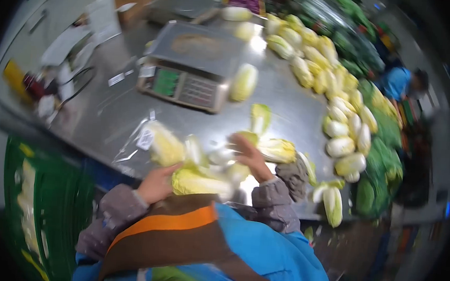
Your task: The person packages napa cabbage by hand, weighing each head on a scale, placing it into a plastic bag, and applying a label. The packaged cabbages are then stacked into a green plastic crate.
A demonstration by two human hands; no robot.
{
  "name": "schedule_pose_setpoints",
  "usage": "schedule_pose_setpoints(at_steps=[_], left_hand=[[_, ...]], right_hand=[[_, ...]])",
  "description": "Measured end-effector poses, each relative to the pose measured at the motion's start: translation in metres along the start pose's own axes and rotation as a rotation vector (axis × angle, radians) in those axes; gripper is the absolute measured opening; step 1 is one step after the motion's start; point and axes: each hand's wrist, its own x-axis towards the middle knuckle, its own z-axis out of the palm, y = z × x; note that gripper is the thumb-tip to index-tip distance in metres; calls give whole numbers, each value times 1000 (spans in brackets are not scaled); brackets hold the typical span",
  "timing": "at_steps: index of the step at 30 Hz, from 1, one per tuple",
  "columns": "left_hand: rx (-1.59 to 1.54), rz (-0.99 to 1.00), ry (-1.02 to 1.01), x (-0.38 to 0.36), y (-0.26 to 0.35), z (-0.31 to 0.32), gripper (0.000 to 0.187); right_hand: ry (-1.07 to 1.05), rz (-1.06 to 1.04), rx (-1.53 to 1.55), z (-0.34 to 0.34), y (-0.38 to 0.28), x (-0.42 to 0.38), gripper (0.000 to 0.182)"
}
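My left hand (157, 184) is closed on the leafy end of a yellow napa cabbage (198, 183), which lies sideways close to my body. Partly smeared by motion, my right hand (252, 155) has its fingers stretched out over the loose leaves, apparently holding nothing. Just right of it lies another napa cabbage (278, 150). A loose pale leaf (259, 119) stands out beyond my right fingers. Past my left hand, a cabbage in a clear bag (164, 144) with a white label lies on the metal table (110, 137).
A weighing scale (184, 88) stands ahead, with a single cabbage (244, 83) beside it. Several cabbages (337, 104) line the table's right side, near green net sacks (376, 174). A green crate (69, 197) stands at lower left. A person in blue (398, 84) is at far right.
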Motion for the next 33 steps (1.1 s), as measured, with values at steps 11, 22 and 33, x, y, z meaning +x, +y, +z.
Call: schedule_pose_setpoints(at_steps=[11,22,33], left_hand=[[-364,-76,-10,8,23,-10,80],[-421,-125,100,13,20,-34,78],[-417,-258,131,13,17,-41,77]], right_hand=[[-311,43,-685,67,-18,-12,91],[-37,-630,-1029,38,13,-31,58],[83,271,-634,-159,-48,-55,63]])
